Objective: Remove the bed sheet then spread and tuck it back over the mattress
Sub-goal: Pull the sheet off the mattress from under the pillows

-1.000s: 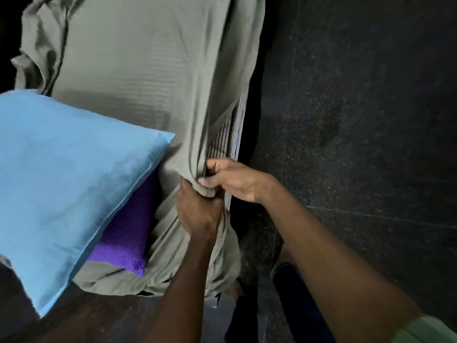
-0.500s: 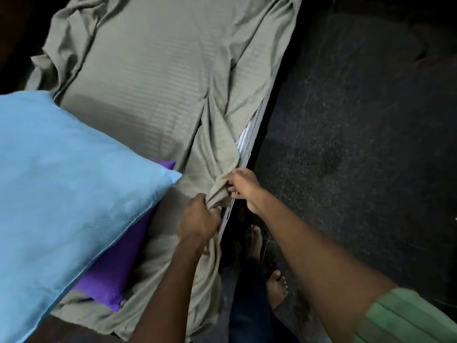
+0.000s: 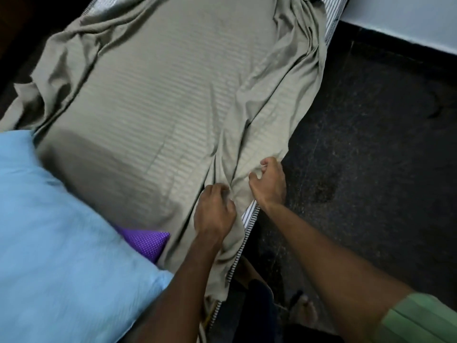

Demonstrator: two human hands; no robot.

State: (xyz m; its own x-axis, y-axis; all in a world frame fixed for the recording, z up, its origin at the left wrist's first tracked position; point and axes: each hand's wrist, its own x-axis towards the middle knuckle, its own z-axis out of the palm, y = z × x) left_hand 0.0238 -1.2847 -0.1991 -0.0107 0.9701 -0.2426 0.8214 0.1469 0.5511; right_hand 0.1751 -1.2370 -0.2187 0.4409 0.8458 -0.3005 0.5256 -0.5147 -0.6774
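An olive-grey striped bed sheet (image 3: 158,100) lies loose and wrinkled over the mattress, bunched along both long sides. The mattress's striped side (image 3: 248,216) shows bare at the near right edge, and again at the far right corner. My left hand (image 3: 214,211) grips a gathered fold of the sheet near that right edge. Just to its right, my right hand (image 3: 268,180) pinches the sheet's edge with curled fingers, at the mattress border.
A light blue pillow (image 3: 61,243) fills the lower left, lying on a purple dotted pillow (image 3: 148,241). Dark speckled floor (image 3: 371,157) runs along the bed's right side, with a pale wall base (image 3: 408,23) at the far right. My bare feet (image 3: 305,313) stand beside the bed.
Both hands have drawn the sheet's edge up from the mattress side onto its top and shifted to the right. My view has risen, showing more of the bed's far end.
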